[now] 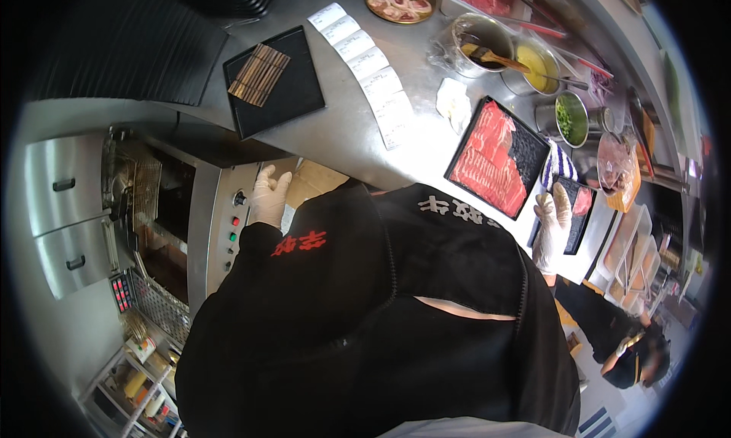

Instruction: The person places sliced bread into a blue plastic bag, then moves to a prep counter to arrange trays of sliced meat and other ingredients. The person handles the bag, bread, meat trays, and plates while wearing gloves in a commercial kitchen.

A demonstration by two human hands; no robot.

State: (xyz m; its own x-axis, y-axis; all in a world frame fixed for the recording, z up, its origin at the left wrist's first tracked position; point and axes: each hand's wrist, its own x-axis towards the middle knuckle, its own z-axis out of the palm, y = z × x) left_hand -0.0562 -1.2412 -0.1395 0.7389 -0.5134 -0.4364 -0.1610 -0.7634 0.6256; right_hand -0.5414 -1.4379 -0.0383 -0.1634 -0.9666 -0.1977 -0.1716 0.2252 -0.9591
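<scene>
My left hand (270,197), in a pale glove, is held beside the steel control panel of an appliance, fingers spread and holding nothing. At the right, my gloved right hand (553,228) hangs over the edge of a small black tray (577,232) with a piece of meat (583,200); whether it touches the tray I cannot tell. Just left of that hand lies a large black tray (455,165) of sliced raw meat (490,167). A striped cloth (558,163) sits between the trays. A bamboo mat (260,74) lies on another black tray (297,95).
Printed paper slips (374,75) cross the steel counter (354,132). Along its far side stand a sauce pot (480,24) with a brush, a yellow sauce pot (539,64), chopped greens (564,117) and a plate of meat (400,1). A co-worker (622,346) is at the lower right.
</scene>
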